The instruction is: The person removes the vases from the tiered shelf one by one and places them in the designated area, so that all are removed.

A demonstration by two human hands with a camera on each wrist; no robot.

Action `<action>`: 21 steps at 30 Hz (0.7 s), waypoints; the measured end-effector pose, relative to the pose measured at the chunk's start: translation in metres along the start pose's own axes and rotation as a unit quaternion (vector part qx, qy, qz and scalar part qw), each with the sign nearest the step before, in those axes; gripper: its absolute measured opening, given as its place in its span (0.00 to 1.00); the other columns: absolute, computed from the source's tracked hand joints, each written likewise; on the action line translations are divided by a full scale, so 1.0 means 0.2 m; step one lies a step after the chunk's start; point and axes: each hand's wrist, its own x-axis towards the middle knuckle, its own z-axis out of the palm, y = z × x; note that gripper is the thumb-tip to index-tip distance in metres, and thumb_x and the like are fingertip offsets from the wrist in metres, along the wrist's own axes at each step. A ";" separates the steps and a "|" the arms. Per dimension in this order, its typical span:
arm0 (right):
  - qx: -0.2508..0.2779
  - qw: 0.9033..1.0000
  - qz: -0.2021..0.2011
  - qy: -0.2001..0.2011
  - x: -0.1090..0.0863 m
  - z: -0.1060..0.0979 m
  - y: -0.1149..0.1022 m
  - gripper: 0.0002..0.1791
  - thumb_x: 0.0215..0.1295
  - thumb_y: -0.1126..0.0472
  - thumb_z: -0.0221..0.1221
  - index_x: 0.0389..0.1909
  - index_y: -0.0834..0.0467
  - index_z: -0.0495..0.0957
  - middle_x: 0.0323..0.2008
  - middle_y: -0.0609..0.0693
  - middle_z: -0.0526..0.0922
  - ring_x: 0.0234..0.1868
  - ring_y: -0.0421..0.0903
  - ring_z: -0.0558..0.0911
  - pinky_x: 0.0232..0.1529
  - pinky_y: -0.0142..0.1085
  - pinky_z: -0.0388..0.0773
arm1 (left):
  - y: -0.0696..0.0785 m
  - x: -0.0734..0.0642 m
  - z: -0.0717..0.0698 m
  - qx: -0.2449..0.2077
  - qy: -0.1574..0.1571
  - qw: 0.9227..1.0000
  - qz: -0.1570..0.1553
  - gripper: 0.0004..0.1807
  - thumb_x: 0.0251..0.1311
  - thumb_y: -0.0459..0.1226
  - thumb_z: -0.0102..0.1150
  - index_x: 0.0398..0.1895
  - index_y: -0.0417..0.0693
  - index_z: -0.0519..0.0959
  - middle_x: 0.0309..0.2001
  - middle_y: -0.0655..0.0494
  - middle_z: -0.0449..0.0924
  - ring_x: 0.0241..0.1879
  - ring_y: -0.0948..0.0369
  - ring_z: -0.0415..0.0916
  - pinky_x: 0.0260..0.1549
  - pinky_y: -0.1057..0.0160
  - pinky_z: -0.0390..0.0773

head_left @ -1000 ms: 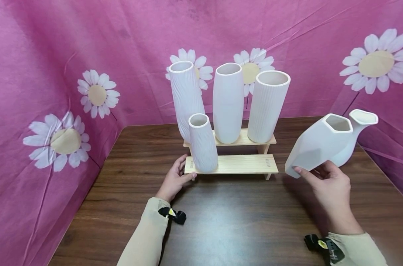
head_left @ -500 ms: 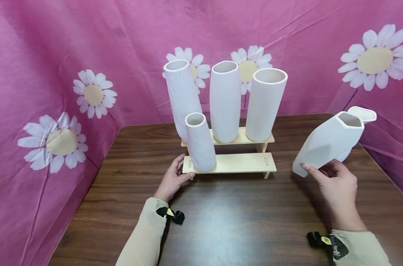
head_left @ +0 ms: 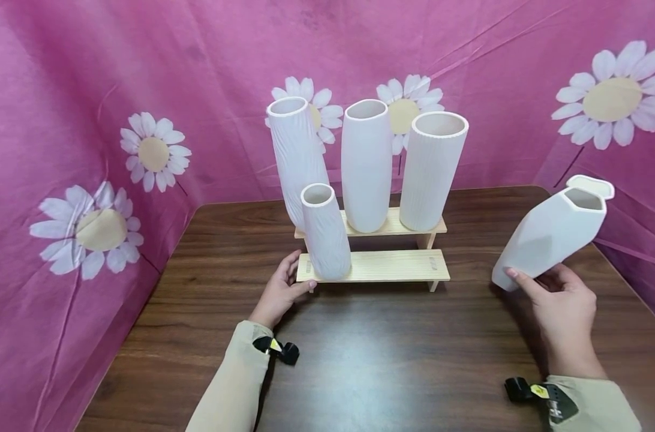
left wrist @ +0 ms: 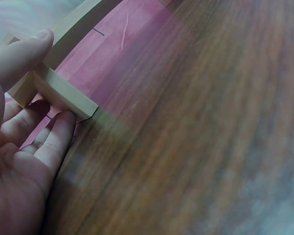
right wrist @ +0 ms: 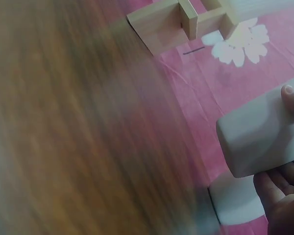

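My right hand (head_left: 567, 309) grips a white faceted vase (head_left: 554, 234) low on its body, thumb in front and fingers behind. The vase leans right; in the right wrist view its base (right wrist: 257, 132) looks lifted off the table. Behind it stands a second white vase (head_left: 603, 185), mostly hidden apart from its flared rim. My left hand (head_left: 279, 291) holds the left end of a two-step wooden stand (head_left: 397, 266), with the thumb over the lower board and the fingers around its leg (left wrist: 63, 93). A small rippled white vase (head_left: 327, 237) stands at the left of that board.
On the stand's upper board are a tall rippled vase (head_left: 295, 156), a smooth vase (head_left: 366, 168) and a ribbed vase (head_left: 434, 174), all white. Brown wood-grain table (head_left: 360, 360) lies in front. Pink cloth (head_left: 225, 60) with printed daisies hangs behind and at both sides.
My right hand has carried the faceted vase to the right, and it now covers more of the vase behind. The left hand keeps its place on the stand; the view has shifted slightly.
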 end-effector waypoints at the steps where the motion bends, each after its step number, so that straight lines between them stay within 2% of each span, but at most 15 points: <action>1: -0.001 1.000 0.003 0.001 0.01 0.00 0.00 0.24 0.45 0.63 0.80 0.45 0.48 0.84 0.31 0.30 0.82 0.36 0.28 0.81 0.36 0.16 0.73 | 0.00 0.00 0.00 -0.001 0.000 1.000 0.001 0.45 0.58 0.22 0.65 0.77 0.36 0.53 0.70 0.38 0.66 0.61 0.50 0.72 0.50 0.68 0.78; 6: -0.024 0.999 0.022 0.003 0.03 -0.03 0.01 0.22 0.46 0.60 0.80 0.40 0.43 0.81 0.28 0.27 0.80 0.34 0.26 0.79 0.35 0.15 0.71 | 0.00 0.00 0.00 -0.005 0.001 1.000 -0.001 0.46 0.57 0.21 0.65 0.77 0.36 0.53 0.70 0.38 0.67 0.61 0.49 0.72 0.51 0.69 0.77; 10: -0.046 0.999 0.022 0.005 0.04 -0.05 0.02 0.21 0.46 0.57 0.80 0.37 0.41 0.79 0.26 0.25 0.78 0.32 0.24 0.78 0.34 0.14 0.70 | 0.00 -0.01 0.00 0.000 -0.001 1.000 -0.007 0.45 0.58 0.21 0.64 0.77 0.38 0.53 0.70 0.38 0.67 0.60 0.50 0.73 0.49 0.69 0.77; 21: -0.060 0.998 0.028 0.003 0.08 -0.09 0.05 0.22 0.46 0.57 0.80 0.35 0.40 0.76 0.25 0.25 0.77 0.31 0.23 0.76 0.33 0.14 0.69 | 0.01 -0.01 0.00 -0.006 -0.001 1.000 -0.006 0.45 0.58 0.21 0.64 0.77 0.39 0.53 0.70 0.39 0.68 0.60 0.52 0.73 0.50 0.69 0.77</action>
